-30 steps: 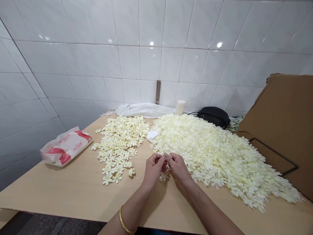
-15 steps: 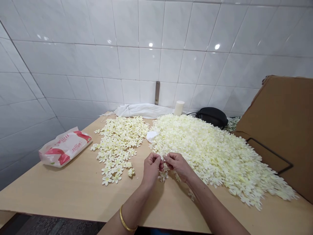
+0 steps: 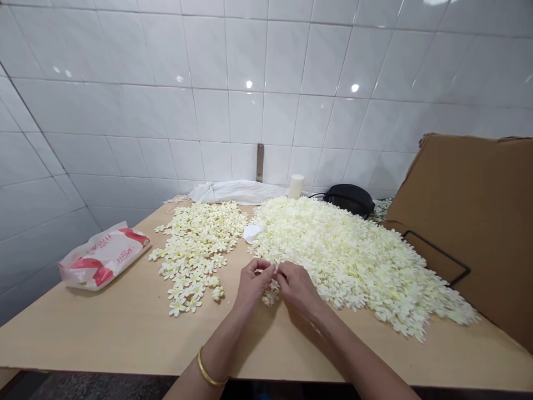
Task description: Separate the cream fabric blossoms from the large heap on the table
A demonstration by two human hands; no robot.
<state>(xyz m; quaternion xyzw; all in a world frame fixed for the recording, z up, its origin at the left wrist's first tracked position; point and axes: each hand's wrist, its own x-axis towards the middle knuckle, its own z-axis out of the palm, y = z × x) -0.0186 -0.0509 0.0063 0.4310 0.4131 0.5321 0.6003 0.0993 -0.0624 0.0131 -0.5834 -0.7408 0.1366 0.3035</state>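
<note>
My left hand (image 3: 252, 280) and my right hand (image 3: 296, 284) meet fingertip to fingertip over the table, both pinched on a small cream artificial flower (image 3: 272, 272) between them. A few loose flowers (image 3: 270, 296) lie just under the hands. A big heap of the same cream flowers (image 3: 353, 255) spreads to the right of my hands. A thinner, flatter spread of flowers (image 3: 197, 244) lies to the left. A gold bangle (image 3: 207, 373) sits on my left wrist.
The wooden table (image 3: 104, 328) stands in a white-tiled corner. A red and white tissue pack (image 3: 102, 254) lies at the left. At the back are a white cloth (image 3: 239, 191), a white cylinder (image 3: 296, 186) and a black pouch (image 3: 348, 199). Brown cardboard (image 3: 474, 216) leans at the right.
The view has shifted a little, so everything sits slightly further left. My hands stay together at the heap's near edge, fingers still working on a flower.
</note>
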